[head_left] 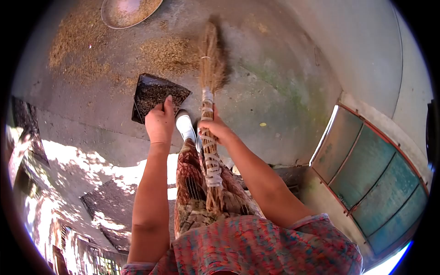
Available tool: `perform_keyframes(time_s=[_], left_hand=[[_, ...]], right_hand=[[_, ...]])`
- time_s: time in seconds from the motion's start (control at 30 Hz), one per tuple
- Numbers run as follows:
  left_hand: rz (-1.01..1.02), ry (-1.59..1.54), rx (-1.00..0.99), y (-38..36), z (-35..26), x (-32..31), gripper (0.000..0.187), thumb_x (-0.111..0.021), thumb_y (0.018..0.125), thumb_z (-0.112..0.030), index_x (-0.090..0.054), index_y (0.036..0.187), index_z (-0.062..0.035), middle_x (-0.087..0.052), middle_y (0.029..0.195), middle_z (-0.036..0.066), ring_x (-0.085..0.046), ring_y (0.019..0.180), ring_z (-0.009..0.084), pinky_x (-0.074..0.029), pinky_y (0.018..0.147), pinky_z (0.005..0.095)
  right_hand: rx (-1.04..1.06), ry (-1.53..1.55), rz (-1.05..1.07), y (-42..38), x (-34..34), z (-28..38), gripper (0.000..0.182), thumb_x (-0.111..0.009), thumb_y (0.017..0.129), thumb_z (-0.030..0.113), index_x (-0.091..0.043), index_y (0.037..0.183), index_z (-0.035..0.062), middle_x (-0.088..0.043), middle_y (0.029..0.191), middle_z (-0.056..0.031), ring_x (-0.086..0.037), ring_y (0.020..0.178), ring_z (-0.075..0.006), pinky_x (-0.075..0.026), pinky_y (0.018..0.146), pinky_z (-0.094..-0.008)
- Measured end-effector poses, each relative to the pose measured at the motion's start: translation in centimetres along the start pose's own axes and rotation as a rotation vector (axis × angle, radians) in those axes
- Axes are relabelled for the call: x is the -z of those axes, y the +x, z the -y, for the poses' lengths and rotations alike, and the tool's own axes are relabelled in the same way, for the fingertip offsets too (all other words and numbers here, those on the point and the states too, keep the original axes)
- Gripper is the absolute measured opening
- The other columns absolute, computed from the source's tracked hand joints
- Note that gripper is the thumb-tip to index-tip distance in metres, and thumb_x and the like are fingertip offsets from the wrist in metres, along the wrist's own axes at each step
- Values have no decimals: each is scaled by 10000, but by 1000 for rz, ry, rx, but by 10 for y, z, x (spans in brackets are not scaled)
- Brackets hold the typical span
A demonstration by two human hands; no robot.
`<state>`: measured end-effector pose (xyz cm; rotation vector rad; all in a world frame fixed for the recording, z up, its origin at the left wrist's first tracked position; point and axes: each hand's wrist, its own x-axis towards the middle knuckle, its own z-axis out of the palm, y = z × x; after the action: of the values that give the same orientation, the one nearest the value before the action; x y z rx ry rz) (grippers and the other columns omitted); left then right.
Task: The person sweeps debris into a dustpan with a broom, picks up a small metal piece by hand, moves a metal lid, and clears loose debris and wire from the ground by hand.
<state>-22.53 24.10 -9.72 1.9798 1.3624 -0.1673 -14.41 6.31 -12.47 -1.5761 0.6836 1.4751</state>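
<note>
My left hand (160, 123) is closed on a black dustpan (145, 81), its thumb on top pointing forward. Dark, loose sweepings (158, 94) lie inside the pan. My right hand (216, 127) wraps around the bound handle of a straw broom (211, 146), which is wound with pale strips. The broom's bristles (211, 64) point away from me, to the right of the pan, and look slightly blurred. Beyond the pan, a patch of yellowish grain or husks (169, 54) is scattered over the concrete floor (261, 105).
A round, shallow metal pan (130, 26) holding grain-like material sits at the far edge. More grain (75, 50) spreads at the upper left. My white shoe (184, 124) is just behind the dustpan. To the right stand a green metal gate (366, 169) and a pale wall (366, 55).
</note>
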Motion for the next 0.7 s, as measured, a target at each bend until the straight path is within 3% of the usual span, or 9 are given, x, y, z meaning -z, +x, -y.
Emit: perform_keyframes(time_s=[0.07,0.17,0.3,0.5,0.57,0.6,0.63,0.7], left_hand=[[-16,-56,-3,5,0,0,539,-528,880,-450,-625,675,39,-555,612,258,-566,602,422,-458,576,454],[-19,-75,-1,12,-1,1,549,-542,879,-440,-604,667,63,-527,570,247,-507,524,386,-446,564,434],[-32,-107,19,17,5,2,562,-554,879,-432,-575,653,81,-475,520,221,-390,483,301,-418,549,407],[-80,-160,-62,22,32,11,546,-605,869,-402,-542,616,78,-393,474,38,-351,510,94,-311,460,320],[-64,-138,-49,30,43,16,551,-604,868,-409,-530,586,58,-370,471,22,-334,499,93,-292,453,313],[-68,-118,-15,26,44,18,557,-602,868,-416,-519,556,38,-346,468,7,-317,488,91,-273,445,306],[-61,-112,-20,22,41,18,557,-602,868,-416,-519,556,38,-346,468,7,-317,488,91,-273,445,306],[-69,-161,4,14,34,18,582,-602,863,-436,-464,505,1,-330,464,-12,-311,468,92,-261,436,298]], right_hand=[[-16,-84,89,-23,11,9,1085,-617,684,-19,89,1464,247,-574,839,-144,-588,617,-218,-488,503,-361],[-5,40,237,-64,69,16,1056,-605,679,-44,40,1475,212,-579,847,-179,-589,571,-247,-481,492,-368],[69,131,192,-98,123,-18,1041,-600,686,-55,22,1477,210,-572,795,-181,-576,527,-240,-477,464,-360],[65,416,-183,-158,216,-101,1037,-604,688,-47,6,1477,237,-580,787,-161,-578,549,-237,-494,480,-369],[43,525,-266,-161,249,-146,1012,-590,715,-14,10,1473,283,-583,792,-161,-586,584,-239,-503,488,-381],[62,624,-304,-162,263,-174,928,-577,732,23,-83,1461,315,-573,767,-152,-586,605,-238,-506,484,-377],[59,632,-307,-159,275,-195,928,-577,732,23,-83,1461,315,-573,767,-152,-586,605,-238,-506,484,-377],[49,913,-403,-151,298,-232,707,-567,737,36,-294,1345,270,-559,736,-135,-578,596,-234,-500,470,-371]])
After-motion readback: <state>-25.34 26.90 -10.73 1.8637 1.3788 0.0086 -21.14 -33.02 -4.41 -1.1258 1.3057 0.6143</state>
